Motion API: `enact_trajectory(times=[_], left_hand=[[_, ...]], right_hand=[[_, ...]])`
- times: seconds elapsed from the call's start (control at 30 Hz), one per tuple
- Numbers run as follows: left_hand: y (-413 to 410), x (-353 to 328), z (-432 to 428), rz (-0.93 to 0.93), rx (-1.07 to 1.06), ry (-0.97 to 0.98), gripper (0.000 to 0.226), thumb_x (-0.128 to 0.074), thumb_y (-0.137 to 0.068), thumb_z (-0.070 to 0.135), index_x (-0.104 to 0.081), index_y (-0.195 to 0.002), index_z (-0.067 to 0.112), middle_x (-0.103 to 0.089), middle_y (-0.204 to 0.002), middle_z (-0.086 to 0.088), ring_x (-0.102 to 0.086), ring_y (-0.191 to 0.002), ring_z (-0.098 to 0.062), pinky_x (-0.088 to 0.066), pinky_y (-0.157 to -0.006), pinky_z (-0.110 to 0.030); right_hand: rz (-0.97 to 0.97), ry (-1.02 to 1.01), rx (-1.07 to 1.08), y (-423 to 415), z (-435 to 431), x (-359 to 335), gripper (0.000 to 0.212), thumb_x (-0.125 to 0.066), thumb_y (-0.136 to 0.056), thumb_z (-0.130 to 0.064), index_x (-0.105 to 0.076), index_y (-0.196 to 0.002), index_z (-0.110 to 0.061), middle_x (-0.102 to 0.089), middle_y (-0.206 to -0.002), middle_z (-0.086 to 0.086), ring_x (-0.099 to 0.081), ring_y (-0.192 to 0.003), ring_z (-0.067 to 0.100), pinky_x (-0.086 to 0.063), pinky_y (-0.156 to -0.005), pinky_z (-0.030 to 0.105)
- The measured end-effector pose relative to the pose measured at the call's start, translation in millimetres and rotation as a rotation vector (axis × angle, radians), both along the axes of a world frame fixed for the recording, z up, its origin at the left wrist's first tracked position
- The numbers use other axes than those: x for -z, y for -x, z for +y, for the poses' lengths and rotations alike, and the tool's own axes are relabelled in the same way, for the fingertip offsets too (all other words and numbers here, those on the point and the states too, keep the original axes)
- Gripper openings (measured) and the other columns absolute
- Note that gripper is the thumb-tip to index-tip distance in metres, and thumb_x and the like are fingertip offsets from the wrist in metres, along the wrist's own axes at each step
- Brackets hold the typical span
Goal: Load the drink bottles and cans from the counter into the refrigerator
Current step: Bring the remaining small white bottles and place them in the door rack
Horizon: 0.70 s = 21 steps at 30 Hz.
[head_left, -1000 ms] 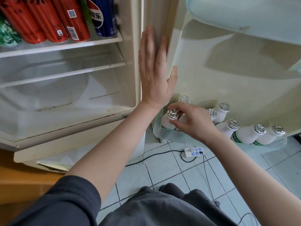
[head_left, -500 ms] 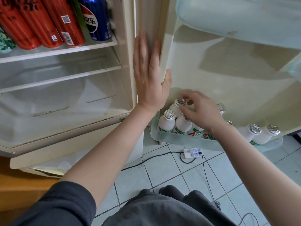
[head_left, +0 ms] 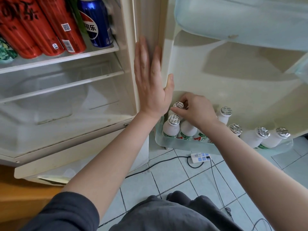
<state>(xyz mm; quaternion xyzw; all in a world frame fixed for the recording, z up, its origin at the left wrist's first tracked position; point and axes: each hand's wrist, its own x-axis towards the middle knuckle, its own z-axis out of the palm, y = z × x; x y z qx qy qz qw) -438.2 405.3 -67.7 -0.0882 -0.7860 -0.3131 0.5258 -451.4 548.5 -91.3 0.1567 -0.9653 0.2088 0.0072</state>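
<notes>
The refrigerator stands open. Its door's lower rack (head_left: 170, 142) holds several small white drink bottles with foil caps. My right hand (head_left: 196, 109) pinches the foil cap of one white bottle (head_left: 178, 105) at the rack's left end, behind two other bottles (head_left: 171, 129). My left hand (head_left: 150, 82) lies flat with straight fingers against the fridge's front edge by the door hinge, thumb on the door's inner rim. Red cans (head_left: 50, 30) and a blue cola can (head_left: 95, 25) stand on the upper shelf (head_left: 66, 57) inside.
The fridge's lower shelves (head_left: 63, 85) hold nothing visible. A pale door bin (head_left: 241, 22) sits above the bottle rack. On the tiled floor lies a white power strip (head_left: 200, 157) with black cables. A wooden surface (head_left: 20, 194) is at lower left.
My right hand moved from the front bottles to the cap of the bottle at the rack's back left. My left hand stayed flat on the fridge edge.
</notes>
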Motion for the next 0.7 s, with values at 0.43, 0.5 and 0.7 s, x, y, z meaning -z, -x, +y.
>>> enact_trajectory(times=[0.43,0.5,0.7], left_hand=[[3.6,1.3,-0.9,0.022,-0.001,0.003,0.056,-0.048,-0.084,0.017,-0.028,-0.133,-0.001,-0.031,-0.134,-0.049,-0.021,-0.132,-0.048,-0.013,-0.118,-0.039],[3.8,1.4,-1.0,0.022,-0.004,0.006,0.056,-0.048,-0.084,0.017,-0.028,-0.133,-0.001,-0.031,-0.134,-0.049,-0.021,-0.132,-0.049,-0.013,-0.118,-0.040],[3.2,1.6,-0.7,0.014,-0.002,0.014,0.055,-0.048,-0.085,0.018,-0.028,-0.133,0.000,-0.031,-0.134,-0.048,-0.022,-0.132,-0.049,-0.015,-0.117,-0.043]], right_hand=[[-0.111,-0.072,0.009,4.3,-9.0,-2.8,0.050,-0.056,-0.081,-0.056,-0.041,-0.055,-0.016,-0.045,-0.050,0.000,-0.042,-0.050,0.015,-0.023,-0.045,0.030],[-0.112,-0.077,0.009,4.2,-9.6,-4.7,0.051,-0.057,-0.080,-0.056,-0.039,-0.054,-0.015,-0.044,-0.049,0.000,-0.041,-0.049,0.014,-0.023,-0.045,0.030],[-0.167,0.001,0.037,-3.3,-7.0,-12.3,0.059,-0.048,-0.082,-0.061,-0.039,-0.054,-0.010,-0.041,-0.046,0.003,-0.041,-0.049,0.020,-0.031,-0.048,0.032]])
